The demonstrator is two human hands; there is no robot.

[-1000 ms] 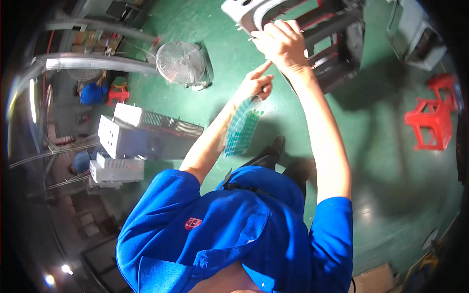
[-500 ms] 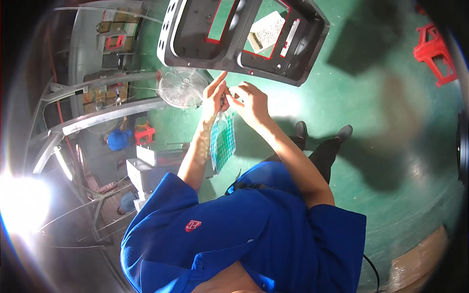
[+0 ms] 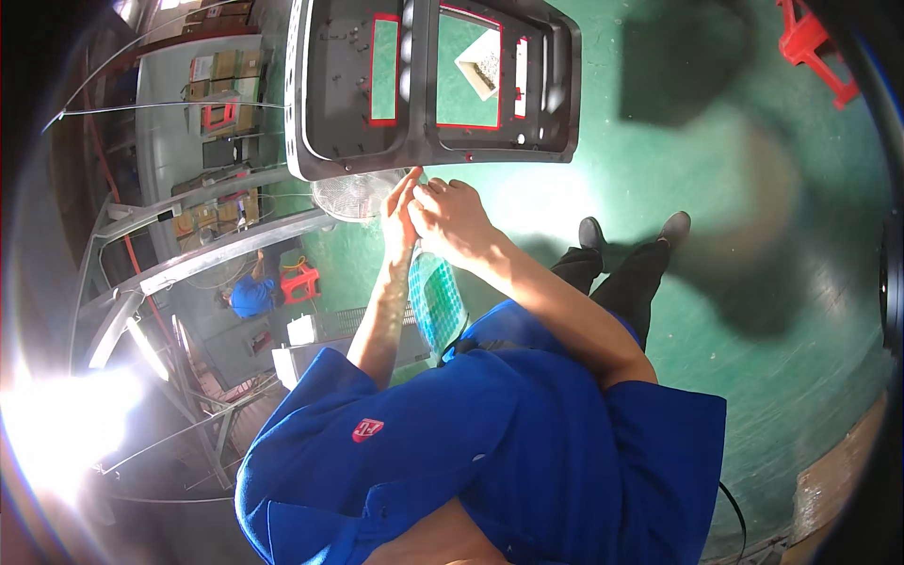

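Note:
A dark grey plastic housing point(image 3: 424, 85) with red-edged rectangular openings hangs at the top of the view. Just below its lower edge my hands meet. My left hand point(image 3: 399, 215) reaches up with its fingertips near that edge, and a clear bag with a green checked pattern point(image 3: 436, 303) hangs from its palm. Closed fingers bring my right hand point(image 3: 454, 222) up against the left one; whatever they pinch is hidden. Several small dark fasteners show along the inside of the housing.
Beyond the housing, a white box point(image 3: 482, 66) of small parts shows through an opening. A round wire-grille fan point(image 3: 353, 196) stands behind my left hand. Red stools point(image 3: 817, 52) are at far right and left. A person in blue point(image 3: 252, 297) works at left, near metal frames.
The housing now appears further left and straighter in view. My right hand has closed in against the left, and both sit lower; the bag has swung slightly right.

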